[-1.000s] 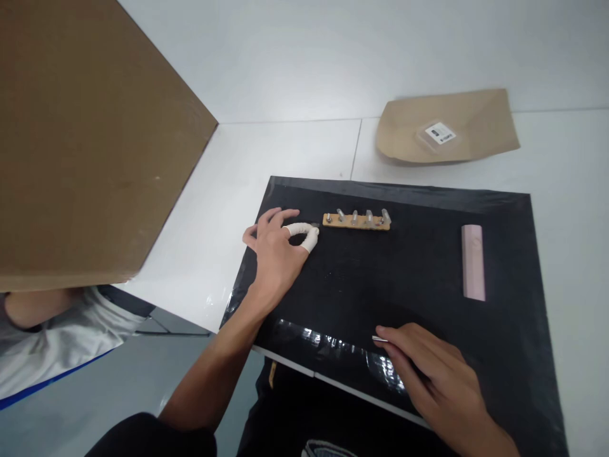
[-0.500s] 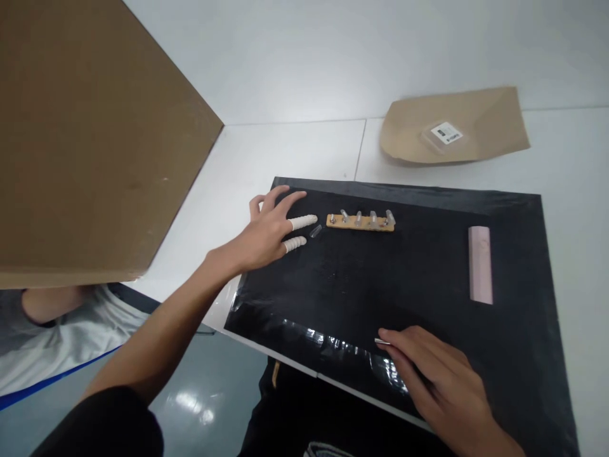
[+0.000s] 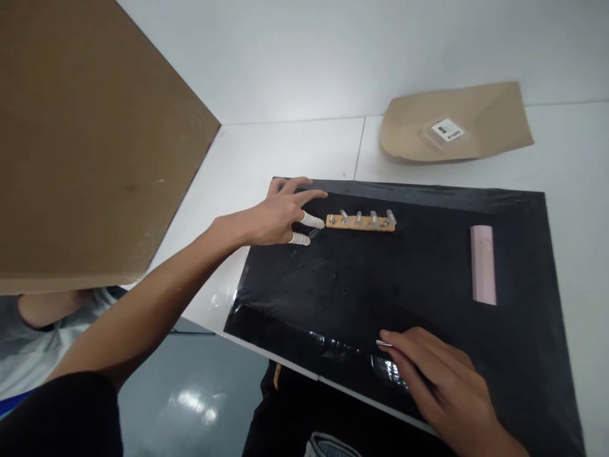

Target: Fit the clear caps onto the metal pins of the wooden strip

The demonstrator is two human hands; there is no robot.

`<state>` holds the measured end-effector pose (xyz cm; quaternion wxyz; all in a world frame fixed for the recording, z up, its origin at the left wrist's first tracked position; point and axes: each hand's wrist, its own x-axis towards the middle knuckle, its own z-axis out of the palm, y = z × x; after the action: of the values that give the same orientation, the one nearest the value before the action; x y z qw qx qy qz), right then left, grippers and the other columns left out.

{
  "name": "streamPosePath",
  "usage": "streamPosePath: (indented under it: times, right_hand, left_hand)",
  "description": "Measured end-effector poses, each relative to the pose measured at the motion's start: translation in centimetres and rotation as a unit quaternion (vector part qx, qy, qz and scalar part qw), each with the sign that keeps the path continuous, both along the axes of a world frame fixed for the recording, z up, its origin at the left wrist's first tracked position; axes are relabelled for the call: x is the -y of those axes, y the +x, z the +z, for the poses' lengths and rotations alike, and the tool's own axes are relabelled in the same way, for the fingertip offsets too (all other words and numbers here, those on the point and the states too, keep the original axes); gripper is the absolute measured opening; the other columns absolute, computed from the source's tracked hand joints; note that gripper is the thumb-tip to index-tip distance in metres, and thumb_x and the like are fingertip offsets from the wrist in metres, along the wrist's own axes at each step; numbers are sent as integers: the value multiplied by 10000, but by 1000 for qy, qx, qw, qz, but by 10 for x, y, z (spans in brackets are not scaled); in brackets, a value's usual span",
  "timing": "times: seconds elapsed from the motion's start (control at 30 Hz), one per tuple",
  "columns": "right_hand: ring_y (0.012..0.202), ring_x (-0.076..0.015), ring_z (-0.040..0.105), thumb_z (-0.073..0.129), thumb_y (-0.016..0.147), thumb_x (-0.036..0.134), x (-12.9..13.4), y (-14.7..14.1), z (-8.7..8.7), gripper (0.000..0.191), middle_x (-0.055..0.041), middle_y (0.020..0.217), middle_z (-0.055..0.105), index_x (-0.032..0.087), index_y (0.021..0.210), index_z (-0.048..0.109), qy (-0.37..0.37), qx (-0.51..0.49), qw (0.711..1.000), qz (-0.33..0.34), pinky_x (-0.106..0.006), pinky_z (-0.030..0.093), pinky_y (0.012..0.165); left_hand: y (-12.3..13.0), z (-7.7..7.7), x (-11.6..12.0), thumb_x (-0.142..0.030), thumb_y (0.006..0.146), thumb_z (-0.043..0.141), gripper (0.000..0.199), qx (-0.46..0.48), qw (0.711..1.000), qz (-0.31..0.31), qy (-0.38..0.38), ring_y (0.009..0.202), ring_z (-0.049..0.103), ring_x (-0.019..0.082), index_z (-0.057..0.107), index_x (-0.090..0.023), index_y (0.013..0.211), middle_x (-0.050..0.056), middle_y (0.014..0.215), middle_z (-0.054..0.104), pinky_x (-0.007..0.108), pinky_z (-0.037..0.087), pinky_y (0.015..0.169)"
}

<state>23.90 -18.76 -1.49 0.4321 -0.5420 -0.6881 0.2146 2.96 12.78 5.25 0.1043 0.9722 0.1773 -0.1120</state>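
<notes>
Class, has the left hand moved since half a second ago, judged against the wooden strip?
Yes: the left hand has moved rightward, toward the wooden strip. Its wrapped index fingertip, earlier farther from the strip's left end, now almost meets it.

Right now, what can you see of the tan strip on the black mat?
The tan strip is a narrow, wood-looking bar lying flat on the black mat, running left to right. A metal-looking stud stands bare at its left end; four clear, plastic-looking tips rise along the rest. The left hand has a white-covered finger beside that end; contact is unclear.
</notes>
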Motion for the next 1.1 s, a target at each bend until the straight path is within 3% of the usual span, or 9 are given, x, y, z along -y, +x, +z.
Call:
streamPosePath:
  times: [0.23, 0.4, 0.6, 0.8, 1.1]
  right_hand:
    - [778, -118, 724, 565, 1044, 75, 0, 0, 2, 260, -28, 917, 755, 163, 1269, 662, 0, 0, 1000, 1, -253, 597, 702]
    - [772, -113, 722, 564, 1050, 94, 0, 0, 2, 242, -23, 915, 753, 166, 1258, 664, -6, 1, 1000, 1, -243, 589, 691]
    - [805, -111, 724, 565, 1047, 81, 3, 1, 1, 270, -25, 934, 751, 167, 1287, 655, -12, 1, 1000, 4, -244, 584, 726]
    - [783, -100, 717, 547, 1057, 92, 0, 1, 2, 244, -19, 914, 745, 159, 1260, 665, -8, 0, 1000, 2, -232, 580, 720]
    - [798, -123, 729, 543, 1058, 91, 1, 1, 2, 264, -29, 930, 751, 176, 1281, 657, -10, 6, 1000, 0, -252, 592, 689]
  left_hand:
    - [6, 3, -3, -87, 676, 611, 126, -8, 1000, 4, -18, 1543, 271, 401, 681, -180, 626, 3, 1644, 464, 645, 235, 1242]
    - [15, 12, -3, -138, 791, 640, 172, -36, 999, -33, -16, 1545, 245, 421, 789, -178, 867, 68, 1650, 446, 650, 240, 1217]
    - [13, 11, -3, -99, 786, 600, 184, -46, 997, -60, 13, 1540, 255, 391, 768, -168, 813, 57, 1659, 432, 626, 325, 1167]
    - [12, 9, -4, -128, 815, 626, 197, -50, 997, -54, -9, 1558, 246, 393, 792, -191, 898, 51, 1659, 445, 642, 282, 1197]
    - [18, 11, -5, -117, 779, 626, 147, -62, 997, -49, -2, 1558, 233, 390, 759, -171, 811, 54, 1665, 435, 622, 289, 1187]
